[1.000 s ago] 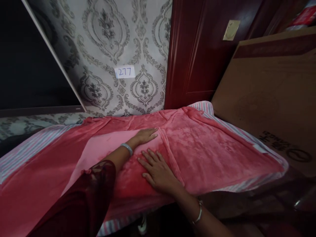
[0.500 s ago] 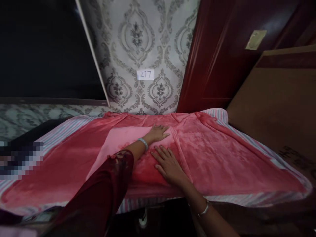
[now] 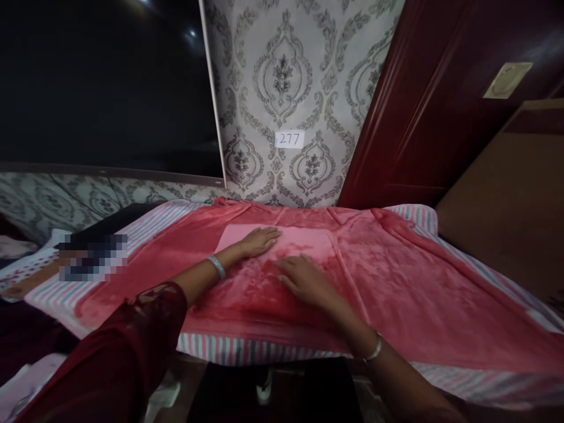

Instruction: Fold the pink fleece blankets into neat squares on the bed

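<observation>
A pink and red plush blanket [image 3: 405, 294] is spread over a striped cloth [image 3: 238, 349]. Near its middle lies a folded piece of plush fabric [image 3: 304, 238], pale pink at the far edge and deep red nearer me. My left hand [image 3: 259, 241] rests flat on the pale far part, fingers stretched out and pointing right. Closer to me, my right hand [image 3: 304, 279] is over the mottled red part, fingers extended and a little blurred. Whether its palm presses down, I cannot tell. Neither hand grips anything.
A large dark screen [image 3: 106, 88] stands at the back left beside patterned wallpaper [image 3: 282, 76] with a paper label [image 3: 289, 139] reading 277. A dark red door panel [image 3: 418, 100] and a cardboard box [image 3: 506, 194] bound the right side.
My left hand has slid left across the folded fabric, away from its far right corner. My right hand stays over the red part. The view has turned left.
</observation>
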{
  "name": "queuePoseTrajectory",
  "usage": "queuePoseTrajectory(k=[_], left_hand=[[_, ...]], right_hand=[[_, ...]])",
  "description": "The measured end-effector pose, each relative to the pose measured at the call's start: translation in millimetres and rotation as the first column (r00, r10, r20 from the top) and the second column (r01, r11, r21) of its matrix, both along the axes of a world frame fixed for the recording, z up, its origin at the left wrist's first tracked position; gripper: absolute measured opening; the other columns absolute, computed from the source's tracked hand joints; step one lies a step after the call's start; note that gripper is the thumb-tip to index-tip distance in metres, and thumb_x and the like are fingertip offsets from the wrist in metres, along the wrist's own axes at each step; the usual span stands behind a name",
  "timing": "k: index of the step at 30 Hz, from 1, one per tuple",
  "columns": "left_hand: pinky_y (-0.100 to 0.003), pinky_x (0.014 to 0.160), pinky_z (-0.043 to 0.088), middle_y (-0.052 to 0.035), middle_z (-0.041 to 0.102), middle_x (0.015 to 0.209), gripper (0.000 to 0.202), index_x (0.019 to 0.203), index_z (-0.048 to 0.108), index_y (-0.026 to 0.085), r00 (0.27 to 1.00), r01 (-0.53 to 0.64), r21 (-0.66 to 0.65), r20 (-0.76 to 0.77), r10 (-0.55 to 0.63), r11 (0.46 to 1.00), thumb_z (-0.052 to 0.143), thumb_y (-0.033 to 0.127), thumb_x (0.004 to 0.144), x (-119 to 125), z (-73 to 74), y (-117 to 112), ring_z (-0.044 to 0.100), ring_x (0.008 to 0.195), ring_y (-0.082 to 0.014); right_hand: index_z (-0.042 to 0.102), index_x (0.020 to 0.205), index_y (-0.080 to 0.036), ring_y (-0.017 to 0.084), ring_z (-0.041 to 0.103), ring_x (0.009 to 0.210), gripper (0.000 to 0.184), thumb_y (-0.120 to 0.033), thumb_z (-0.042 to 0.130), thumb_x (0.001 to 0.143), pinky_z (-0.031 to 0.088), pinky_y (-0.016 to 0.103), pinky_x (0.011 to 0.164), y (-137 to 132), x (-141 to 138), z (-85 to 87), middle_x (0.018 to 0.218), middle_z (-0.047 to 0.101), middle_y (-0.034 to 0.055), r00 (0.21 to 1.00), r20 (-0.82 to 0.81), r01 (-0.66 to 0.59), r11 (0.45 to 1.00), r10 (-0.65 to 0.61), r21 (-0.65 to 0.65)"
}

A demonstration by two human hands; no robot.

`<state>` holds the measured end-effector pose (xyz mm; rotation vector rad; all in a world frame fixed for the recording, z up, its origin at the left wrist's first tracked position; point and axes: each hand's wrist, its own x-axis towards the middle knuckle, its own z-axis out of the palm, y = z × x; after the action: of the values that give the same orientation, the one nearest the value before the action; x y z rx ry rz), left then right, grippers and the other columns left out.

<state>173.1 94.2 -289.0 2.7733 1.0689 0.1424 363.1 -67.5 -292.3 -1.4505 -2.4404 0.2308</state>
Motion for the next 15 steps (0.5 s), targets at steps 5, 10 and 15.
queuePoseTrajectory(k=[5, 10, 15], left_hand=[[-0.056, 0.125, 0.014, -0.0083, 0.026, 0.169, 0.058, 0.160, 0.030, 0.030, 0.997, -0.055, 0.048, -0.058, 0.058, 0.997, 0.026, 0.046, 0.105, -11.6, -13.3, 9.6, 0.023, 0.156, -0.0252], [-0.054, 0.125, 0.011, -0.0093, 0.027, 0.169, 0.062, 0.161, 0.027, 0.028, 0.998, -0.038, 0.062, -0.043, 0.041, 0.997, 0.026, 0.050, 0.104, -16.4, -28.3, 14.3, 0.021, 0.157, -0.0247], [-0.051, 0.126, 0.010, -0.0103, 0.028, 0.168, 0.064, 0.161, 0.028, 0.025, 0.996, -0.078, 0.069, -0.043, 0.081, 0.995, 0.029, 0.053, 0.103, -16.5, -32.7, 21.4, 0.023, 0.156, -0.0245]], right_hand=[[0.031, 0.161, -0.030, 0.030, 0.015, 0.156, 0.060, -0.052, 0.041, 0.105, 0.013, 0.058, 0.124, 7.4, -38.8, -32.0, 0.169, 0.024, 0.0057, 0.986, 0.052, -0.159, 0.987, 0.157, 0.025], [0.028, 0.162, -0.031, 0.028, 0.012, 0.157, 0.061, -0.051, 0.039, 0.106, 0.011, 0.058, 0.126, 6.2, -37.7, -50.2, 0.170, 0.020, 0.0046, 0.987, 0.068, -0.150, 0.988, 0.147, 0.027], [0.026, 0.162, -0.030, 0.028, 0.012, 0.157, 0.061, -0.048, 0.040, 0.106, 0.012, 0.058, 0.126, 7.7, -35.9, -47.7, 0.170, 0.018, 0.0038, 0.988, 0.074, -0.138, 0.990, 0.136, 0.025]])
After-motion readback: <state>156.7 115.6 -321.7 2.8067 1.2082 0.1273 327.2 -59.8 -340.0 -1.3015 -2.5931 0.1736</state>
